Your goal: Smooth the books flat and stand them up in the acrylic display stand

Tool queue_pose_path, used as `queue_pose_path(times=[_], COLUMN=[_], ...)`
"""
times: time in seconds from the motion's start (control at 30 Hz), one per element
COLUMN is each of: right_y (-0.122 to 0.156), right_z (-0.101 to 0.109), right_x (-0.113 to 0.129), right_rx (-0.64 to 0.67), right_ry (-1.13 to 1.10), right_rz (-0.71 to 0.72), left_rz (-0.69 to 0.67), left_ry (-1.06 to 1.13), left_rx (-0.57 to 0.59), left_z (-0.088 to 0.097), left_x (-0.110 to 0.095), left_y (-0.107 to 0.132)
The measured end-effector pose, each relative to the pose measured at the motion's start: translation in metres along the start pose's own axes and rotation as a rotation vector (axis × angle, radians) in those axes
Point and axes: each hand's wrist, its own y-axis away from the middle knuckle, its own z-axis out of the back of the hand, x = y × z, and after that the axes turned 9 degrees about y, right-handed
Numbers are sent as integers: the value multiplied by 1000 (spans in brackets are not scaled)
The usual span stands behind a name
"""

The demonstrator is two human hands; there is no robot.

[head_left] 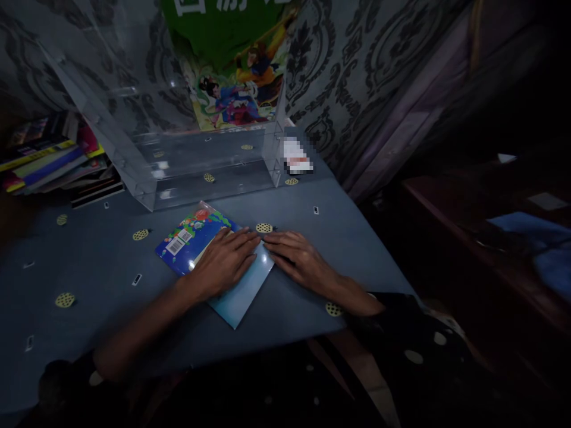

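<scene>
A blue book (243, 298) lies at a slant on the table, its cover showing a barcode and colourful pictures at the upper left. Across the middle of it rests my left hand (229, 258), flat with fingers stretched out. My right hand (297, 255) is at the book's right corner, fingers extended toward the left fingertips; whether they press on the book or the table beside it is hard to tell. Just beyond the book stands a clear acrylic rack (214, 190), with a green illustrated book (241, 77) upright in its back part.
A pile of books (53, 151) lies at the left behind the rack's side. A blurred-out white item (297, 156) is right of the rack. The blue patterned tablecloth (98, 255) ends at a slanting right edge. Beyond it is a dark reddish surface (450, 220) with blue cloth (526, 235).
</scene>
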Motion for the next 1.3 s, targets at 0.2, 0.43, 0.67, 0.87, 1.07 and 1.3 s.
queue_pose_path(times=[0.2, 0.43, 0.67, 0.87, 1.07, 1.3], right_y=[3, 8, 14, 22, 22, 19], right_z=[1, 2, 6, 8, 9, 12], right_x=[-1, 0, 4, 5, 4, 7], right_rx=[-3, -29, -82, -99, -195, -230], right_ry=[-7, 46, 57, 46, -1, -61], right_rz=[6, 11, -21, -45, -106, -134], left_rz=[-9, -72, -71, -98, -128, -146], left_ry=[-28, -12, -34, -30, -21, -46], left_rx=[2, 26, 34, 65, 70, 91], left_z=[-3, -3, -4, -8, -15, -17], left_x=[-3, -7, -10, -16, -21, -24], left_y=[-2, -2, -4, -5, -4, -1])
